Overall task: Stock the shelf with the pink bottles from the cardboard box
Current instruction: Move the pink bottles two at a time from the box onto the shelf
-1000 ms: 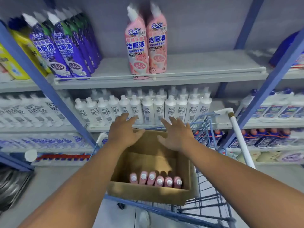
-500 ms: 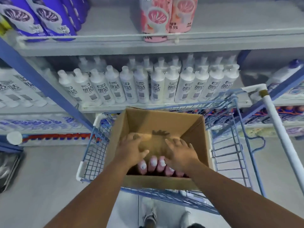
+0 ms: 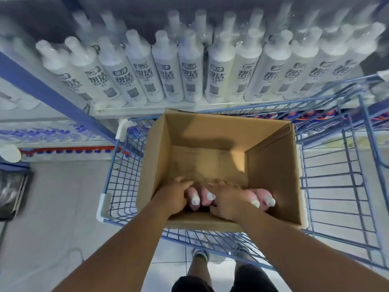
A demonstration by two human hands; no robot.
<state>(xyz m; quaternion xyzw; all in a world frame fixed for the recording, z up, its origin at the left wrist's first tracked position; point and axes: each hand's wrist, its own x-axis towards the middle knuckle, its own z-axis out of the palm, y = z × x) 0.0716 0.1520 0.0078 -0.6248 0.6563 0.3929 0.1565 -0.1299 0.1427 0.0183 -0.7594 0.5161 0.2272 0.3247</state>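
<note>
I see both forearms extended forward and down, near parallel. Left hand and right hand lie palm-down side by side, fingers curled downward, grip unclear.

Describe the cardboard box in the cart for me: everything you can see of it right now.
The brown corrugated cardboard box sits open-topped inside the blue wire shopping cart, just below the shelf of white bottles. Its far half is bare down to the floor. Along the near wall lie the pink bottles with white caps, four caps showing. The left hand and right hand reach over the near rim onto the bottles; how they grip is hidden.
</note>
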